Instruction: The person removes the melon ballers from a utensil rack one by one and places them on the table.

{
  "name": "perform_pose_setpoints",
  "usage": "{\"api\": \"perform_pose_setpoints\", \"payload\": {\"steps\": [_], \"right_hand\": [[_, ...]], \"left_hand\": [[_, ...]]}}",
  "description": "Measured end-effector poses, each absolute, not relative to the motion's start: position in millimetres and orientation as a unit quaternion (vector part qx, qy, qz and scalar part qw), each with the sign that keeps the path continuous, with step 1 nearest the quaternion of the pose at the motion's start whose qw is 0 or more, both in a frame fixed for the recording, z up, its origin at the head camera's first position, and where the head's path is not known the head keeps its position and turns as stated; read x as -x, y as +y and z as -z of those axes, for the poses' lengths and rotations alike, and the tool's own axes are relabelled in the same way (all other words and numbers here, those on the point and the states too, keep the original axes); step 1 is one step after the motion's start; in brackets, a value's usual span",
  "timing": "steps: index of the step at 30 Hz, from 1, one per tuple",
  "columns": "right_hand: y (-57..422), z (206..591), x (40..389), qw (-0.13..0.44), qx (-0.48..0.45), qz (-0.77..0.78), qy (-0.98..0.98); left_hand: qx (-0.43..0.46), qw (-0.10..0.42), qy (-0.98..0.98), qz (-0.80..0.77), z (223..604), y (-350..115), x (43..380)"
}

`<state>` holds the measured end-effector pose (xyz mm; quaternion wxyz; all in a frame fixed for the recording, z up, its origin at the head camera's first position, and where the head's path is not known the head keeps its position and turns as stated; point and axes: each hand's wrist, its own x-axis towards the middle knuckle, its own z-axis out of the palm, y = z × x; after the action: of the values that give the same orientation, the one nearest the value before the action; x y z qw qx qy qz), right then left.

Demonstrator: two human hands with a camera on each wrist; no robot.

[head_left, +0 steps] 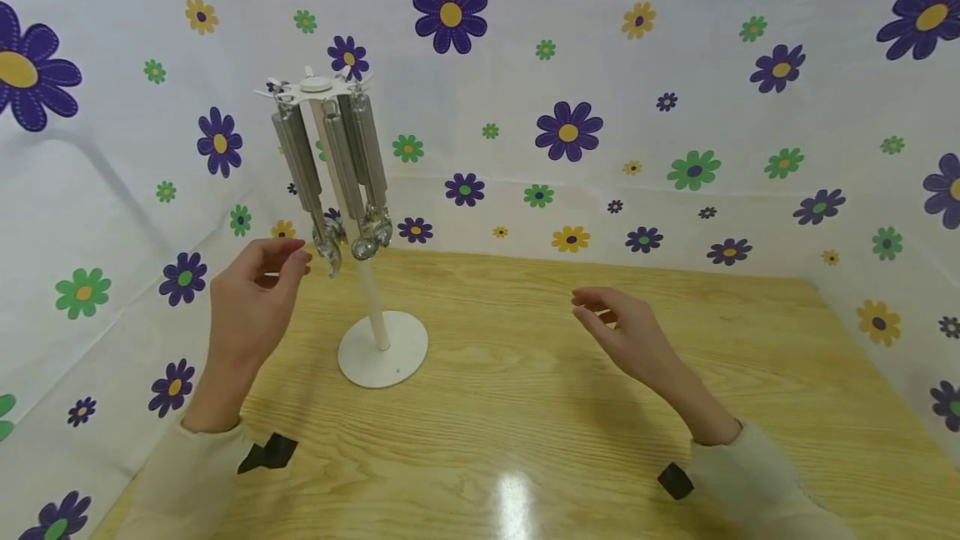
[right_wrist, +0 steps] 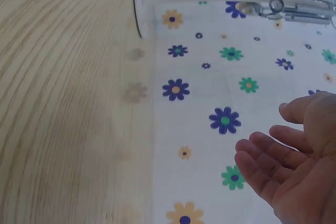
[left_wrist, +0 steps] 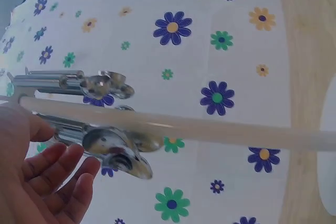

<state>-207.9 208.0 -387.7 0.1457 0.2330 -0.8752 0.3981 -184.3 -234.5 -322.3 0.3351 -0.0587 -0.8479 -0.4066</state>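
There it was, just beyond my left fingertips: the white utensil stand (head_left: 367, 282), its pole upright on a round base (head_left: 405, 348) that sat lower and to the right of those fingers. Several metal utensils (head_left: 341, 165) hung from the top holder (head_left: 315, 85), higher than the fingers, grey handles uppermost, shiny bowl-shaped ends dangling level with my thumb. My left hand (head_left: 255, 286) was right beside those ends, fingers loosely bent, a clear gap between thumb and fingertips, gripping nothing; whether a fingertip brushed the metal, I couldn't tell. The left wrist view put the curled fingers right up by the nearest ladle head, palm side showing. Over to the other side, my right hand (head_left: 628, 332) was well apart from the stand, its fingers pointing toward it, softly bent, thumb held off them, holding nothing at all. Below both sets of fingers spread the wood-grain table (head_left: 487, 373), a patch of glare at its near edge. Behind the fingertips rose a white flowered cloth (head_left: 495, 90), purple, green and yellow blooms all over. Back past the wrists I had pale sleeves (head_left: 183, 473), each with a dark piece (head_left: 279, 450) at the cuff.
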Motion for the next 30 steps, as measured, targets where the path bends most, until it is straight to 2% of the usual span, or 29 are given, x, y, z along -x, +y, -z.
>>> {"api": "perform_pose_setpoints", "payload": {"steps": [8,15,20,30], "right_hand": [[164.1,366.0,209.0,0.126,-0.256,-0.425,-0.859],[134.8,346.5,213.1,0.118,-0.278,-0.458,-0.836],[113.8,334.5,216.8,0.11,-0.292,-0.484,-0.818],[79.4,303.5,224.2,0.103,-0.31,-0.532,-0.781]], "left_hand": [[0.037,0.36,-0.813,0.456,285.1,-209.8,185.9],[0.058,0.399,-0.779,0.481,256.2,-197.8,190.1],[0.06,0.433,-0.761,0.48,237.7,-193.5,190.9],[0.052,0.468,-0.754,0.458,202.8,-186.3,201.9]]}}
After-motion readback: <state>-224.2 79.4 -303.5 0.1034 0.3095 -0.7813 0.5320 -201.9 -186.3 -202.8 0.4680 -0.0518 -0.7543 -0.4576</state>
